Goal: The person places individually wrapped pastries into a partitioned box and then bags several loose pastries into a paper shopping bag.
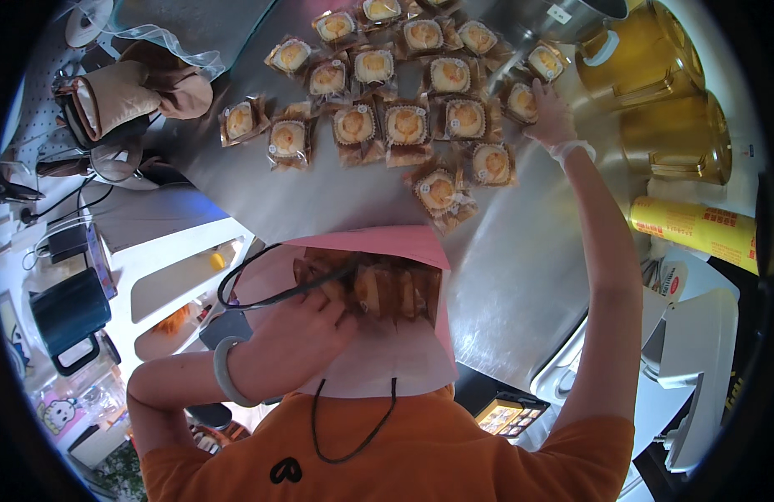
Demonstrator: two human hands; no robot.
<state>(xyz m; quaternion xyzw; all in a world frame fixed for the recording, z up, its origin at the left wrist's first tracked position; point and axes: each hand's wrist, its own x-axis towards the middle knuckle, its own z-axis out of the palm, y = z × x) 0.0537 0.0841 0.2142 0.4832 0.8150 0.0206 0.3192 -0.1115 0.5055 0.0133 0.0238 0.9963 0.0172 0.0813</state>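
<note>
A pink paper bag (403, 360) with dark cord handles stands open against my front. Several wrapped pastries (372, 293) lie inside it. My left hand (299, 339), a pale band at its wrist, reaches into the bag's mouth with bent fingers against a wrapped pastry (307, 269); the fingertips are partly hidden. Stretched out to the far right, my right hand (554, 117) wears a clear glove. Its thumb and fingers are around the right side of a wrapped round pastry (520, 102) on the metal table.
Several more wrapped pastries (407, 124) cover the far middle of the metal table (504, 276). Yellowish transparent tubs (671, 138) and a yellow roll (696, 230) line the right side. Oven mitts (123, 96) lie at the far left, with a dark mug (69, 314) nearer.
</note>
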